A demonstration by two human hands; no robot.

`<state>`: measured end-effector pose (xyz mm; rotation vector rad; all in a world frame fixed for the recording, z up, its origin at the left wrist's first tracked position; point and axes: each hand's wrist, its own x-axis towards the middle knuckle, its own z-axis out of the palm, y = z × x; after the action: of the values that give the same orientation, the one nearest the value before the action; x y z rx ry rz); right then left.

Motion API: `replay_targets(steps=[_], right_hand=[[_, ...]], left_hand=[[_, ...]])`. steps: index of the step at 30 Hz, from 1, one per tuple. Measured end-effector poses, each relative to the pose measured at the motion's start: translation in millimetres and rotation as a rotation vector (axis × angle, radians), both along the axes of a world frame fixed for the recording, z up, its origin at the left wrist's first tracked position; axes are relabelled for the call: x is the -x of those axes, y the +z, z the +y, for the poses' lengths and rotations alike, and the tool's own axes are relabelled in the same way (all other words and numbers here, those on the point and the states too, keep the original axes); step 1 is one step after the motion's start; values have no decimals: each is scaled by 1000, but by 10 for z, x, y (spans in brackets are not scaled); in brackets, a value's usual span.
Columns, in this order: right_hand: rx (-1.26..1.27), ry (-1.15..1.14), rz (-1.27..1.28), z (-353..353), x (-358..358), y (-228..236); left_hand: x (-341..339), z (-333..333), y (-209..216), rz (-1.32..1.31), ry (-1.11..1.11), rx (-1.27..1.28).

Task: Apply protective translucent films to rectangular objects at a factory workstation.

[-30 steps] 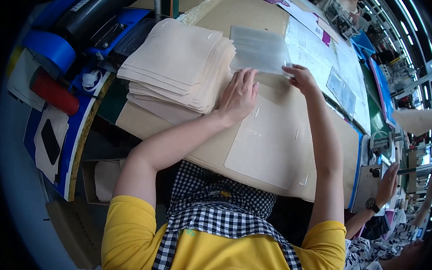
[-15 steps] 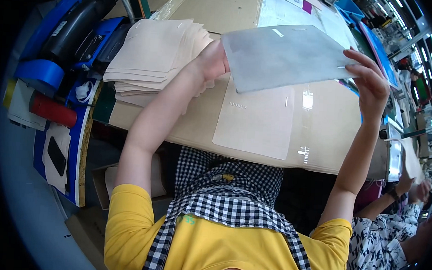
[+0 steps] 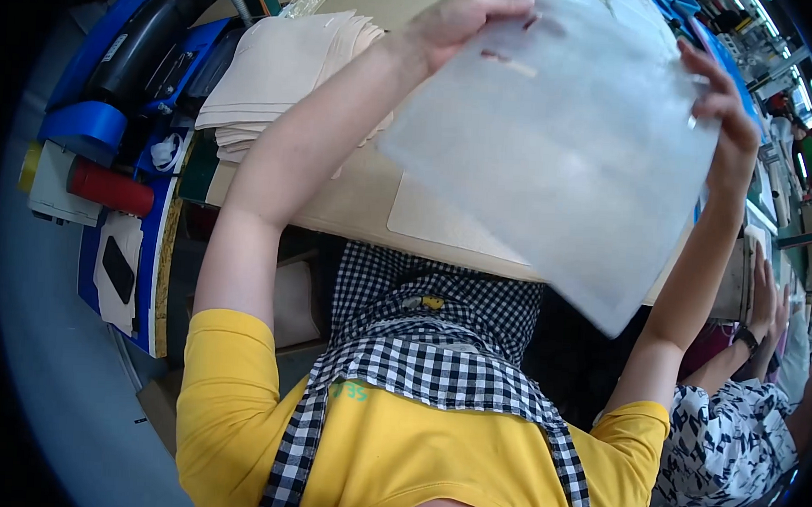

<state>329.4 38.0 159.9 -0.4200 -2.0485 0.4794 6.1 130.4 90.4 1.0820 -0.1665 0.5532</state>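
A translucent grey-white plastic sheet [image 3: 557, 170] with small slots is raised and tilted above the table, slightly blurred by motion. My left hand [image 3: 455, 27] pinches its far left edge. On the far right side, my right hand [image 3: 726, 105] has its fingers at the sheet's edge, the thumb mostly hidden. Beneath the sheet, a flat beige piece [image 3: 440, 220] lies near the table's front edge, largely covered from view. To the left sits an uneven stack of beige pieces [image 3: 273, 72], partly behind my left forearm.
The brown tabletop [image 3: 335, 199] ends just before my checked apron. At left, a blue-edged side stand holds a red cylinder [image 3: 111, 188], a dark phone [image 3: 119, 271] and a black-and-blue machine [image 3: 151, 38]. A co-worker in a patterned shirt [image 3: 736, 445] is at the right.
Both hands have lifted the plastic sheet and tipped it so its broad face turns toward me. My left hand has shifted up and right along its edge; the sheet now covers most of the beige piece.
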Motion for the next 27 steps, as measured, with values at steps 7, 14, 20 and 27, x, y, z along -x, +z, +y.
replay_targets(steps=[7,14,20,27], right_hand=[[281,-503,211,54,104,90],[660,-742,79,-601,648,-918],[744,-864,165,-764,853,-1309],[833,-870,178,-629,890,-1423]], left_hand=[[178,-244,785,198,998,302],[148,-861,-384,509,1222,94],[133,-877,-702,638,1289,23],[223,-870,-883,774,1369,-193]])
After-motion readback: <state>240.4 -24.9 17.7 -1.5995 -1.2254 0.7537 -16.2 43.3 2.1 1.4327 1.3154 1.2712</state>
